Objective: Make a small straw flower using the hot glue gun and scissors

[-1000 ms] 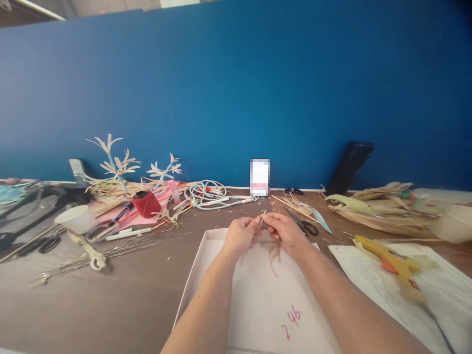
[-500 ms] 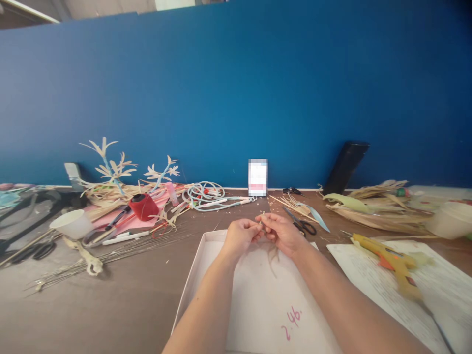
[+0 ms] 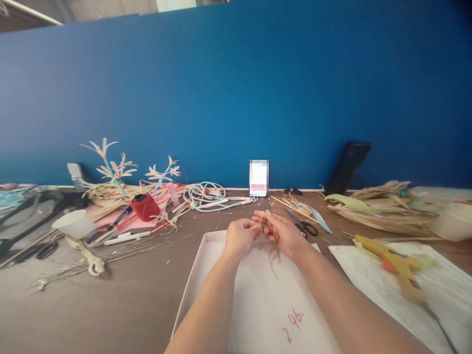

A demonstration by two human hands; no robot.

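Over the far end of a white shallow box lid (image 3: pixel 269 305), both my hands meet at the fingertips. My left hand (image 3: pixel 239 241) is closed in a pinch on a thin straw-coloured strip (image 3: pixel 261 217), whose end sticks up between the hands. The fingers of my right hand (image 3: pixel 283 233) are bent around the same small piece, thumb against forefinger. Thin pale strands (image 3: pixel 274 265) hang below the right hand, over the lid. Most of what the fingers grip is hidden. Black-handled scissors (image 3: pixel 307 228) lie just beyond the right hand.
To the right, a yellow glue gun (image 3: pixel 400 265) rests on printed paper (image 3: pixel 354 265). Dried husks (image 3: pixel 383 216) lie behind it. A phone (image 3: pixel 258 179) leans on the blue partition (image 3: pixel 236 98). On the left are red thread (image 3: pixel 147 208), a white cup (image 3: pixel 73 223) and thin wires (image 3: pixel 136 253).
The right fingertips have shifted and spread a little, and more of the thin strip shows above the pinch. The left hand has barely moved.
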